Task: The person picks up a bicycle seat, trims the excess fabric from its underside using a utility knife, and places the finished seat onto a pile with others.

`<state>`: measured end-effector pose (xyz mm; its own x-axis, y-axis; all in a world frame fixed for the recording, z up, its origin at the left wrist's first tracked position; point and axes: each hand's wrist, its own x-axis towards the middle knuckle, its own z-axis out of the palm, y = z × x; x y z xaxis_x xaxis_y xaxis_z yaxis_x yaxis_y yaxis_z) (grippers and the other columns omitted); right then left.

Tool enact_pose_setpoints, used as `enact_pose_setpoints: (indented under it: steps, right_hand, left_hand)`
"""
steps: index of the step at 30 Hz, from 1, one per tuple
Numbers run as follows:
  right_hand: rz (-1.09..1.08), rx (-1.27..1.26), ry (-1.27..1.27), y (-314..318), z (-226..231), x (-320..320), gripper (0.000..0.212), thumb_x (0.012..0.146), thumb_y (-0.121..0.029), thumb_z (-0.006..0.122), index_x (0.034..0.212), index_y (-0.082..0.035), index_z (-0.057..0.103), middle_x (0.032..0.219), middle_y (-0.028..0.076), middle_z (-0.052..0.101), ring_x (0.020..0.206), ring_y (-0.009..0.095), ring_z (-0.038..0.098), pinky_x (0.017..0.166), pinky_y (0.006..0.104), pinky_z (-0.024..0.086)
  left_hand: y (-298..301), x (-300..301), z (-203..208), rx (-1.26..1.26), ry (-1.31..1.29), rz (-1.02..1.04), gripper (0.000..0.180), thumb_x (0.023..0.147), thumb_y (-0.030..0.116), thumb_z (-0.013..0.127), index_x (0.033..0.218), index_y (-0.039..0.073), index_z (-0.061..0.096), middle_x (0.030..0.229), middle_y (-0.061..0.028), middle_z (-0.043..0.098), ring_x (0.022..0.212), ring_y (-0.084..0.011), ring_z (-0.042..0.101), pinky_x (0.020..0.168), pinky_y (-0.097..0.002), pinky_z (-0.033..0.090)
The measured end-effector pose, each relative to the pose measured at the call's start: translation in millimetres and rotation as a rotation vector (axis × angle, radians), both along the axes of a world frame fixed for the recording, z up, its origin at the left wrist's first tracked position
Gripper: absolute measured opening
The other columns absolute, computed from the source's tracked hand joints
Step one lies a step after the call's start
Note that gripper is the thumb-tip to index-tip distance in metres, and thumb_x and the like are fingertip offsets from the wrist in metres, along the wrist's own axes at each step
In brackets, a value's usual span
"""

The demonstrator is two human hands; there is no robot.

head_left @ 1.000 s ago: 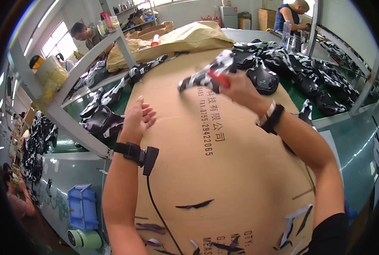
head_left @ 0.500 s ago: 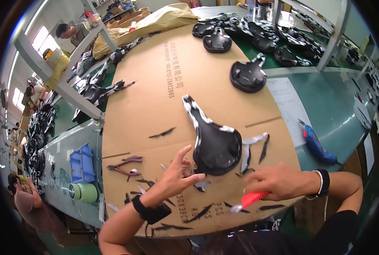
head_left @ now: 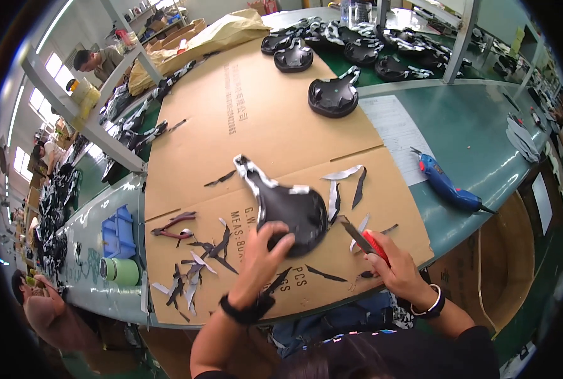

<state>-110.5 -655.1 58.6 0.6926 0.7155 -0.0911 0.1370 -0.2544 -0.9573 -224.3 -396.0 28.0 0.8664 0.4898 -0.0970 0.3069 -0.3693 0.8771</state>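
Note:
A black bicycle saddle (head_left: pixel 294 208) with white-and-black edging lies on the cardboard, its narrow nose pointing away from me. My left hand (head_left: pixel 260 258) has its fingers curled at the saddle's near left edge, gripping it there. In my right hand (head_left: pixel 396 270) is a red-handled utility knife (head_left: pixel 376 247), its blade bare and angled up toward the left. The blade is to the right of the saddle, apart from it. Dark and pale trimmed strips (head_left: pixel 193 281) are scattered around both hands.
Pliers (head_left: pixel 175 226) lie at the left of the cardboard sheet (head_left: pixel 193 145). A blue power tool (head_left: pixel 449 184) rests on the green table at right. More saddles (head_left: pixel 333 95) sit at the far side. A blue bin (head_left: pixel 118 235) and green cup (head_left: pixel 120 270) stand at left.
My left hand has closed on the saddle, which has shifted nearer and slightly left on the cardboard. My right hand has turned the knife from pointing down-left to pointing up-left. The view has shifted.

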Motion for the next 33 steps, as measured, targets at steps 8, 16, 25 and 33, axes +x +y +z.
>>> enact_pose_setpoints:
  steps: [8, 16, 25, 33]
  right_hand:
    - [0.267, -0.097, -0.774, 0.7, -10.2, 7.5, 0.066, 0.079, -0.004, 0.066, 0.140, -0.025, 0.049, 0.072, 0.004, 0.056, 0.055, 0.022, 0.057, 0.047, 0.0342, 0.046]
    - [0.396, -0.185, -0.935, 15.6, -6.9, 18.1, 0.062, 0.081, -0.010, 0.063, 0.139, -0.026, 0.050, 0.069, 0.003, 0.052, 0.058, 0.017, 0.057, 0.047, 0.0320, 0.045]
    - [0.527, -0.318, -0.812, 3.3, -16.8, 6.4, 0.062, 0.086, -0.009, 0.056, 0.144, -0.023, 0.043, 0.071, 0.009, 0.048, 0.055, 0.024, 0.054, 0.046, 0.0365, 0.043]
    - [0.250, -0.229, -0.512, -16.8, -30.3, -54.4, 0.071, 0.087, -0.007, 0.060, 0.149, -0.019, 0.030, 0.071, 0.014, 0.051, 0.054, 0.037, 0.054, 0.049, 0.0444, 0.045]
  left_hand:
    - [-54.3, -87.3, 45.5, 0.276, 0.073, -0.035, 0.058, 0.078, 0.036, 0.077, 0.127, 0.011, 0.058, 0.133, -0.0214, 0.040, 0.118, -0.0366, 0.048, 0.093, -0.0427, 0.045]
    - [-7.3, -7.8, 44.8, 0.641, -0.048, -0.431, 0.078, 0.068, 0.049, 0.079, 0.125, 0.003, 0.051, 0.122, -0.0162, 0.051, 0.118, -0.0315, 0.046, 0.102, -0.0433, 0.030]
    - [-5.0, 7.3, 18.4, 0.561, -0.054, -0.444, 0.065, 0.062, 0.049, 0.082, 0.107, 0.006, 0.060, 0.088, -0.0076, 0.055, 0.090, -0.0252, 0.053, 0.092, -0.0394, 0.034]
    - [-7.1, 4.2, 19.6, 0.562, -0.065, -0.394, 0.064, 0.061, 0.046, 0.083, 0.106, 0.007, 0.060, 0.087, -0.0076, 0.055, 0.090, -0.0250, 0.052, 0.091, -0.0384, 0.033]
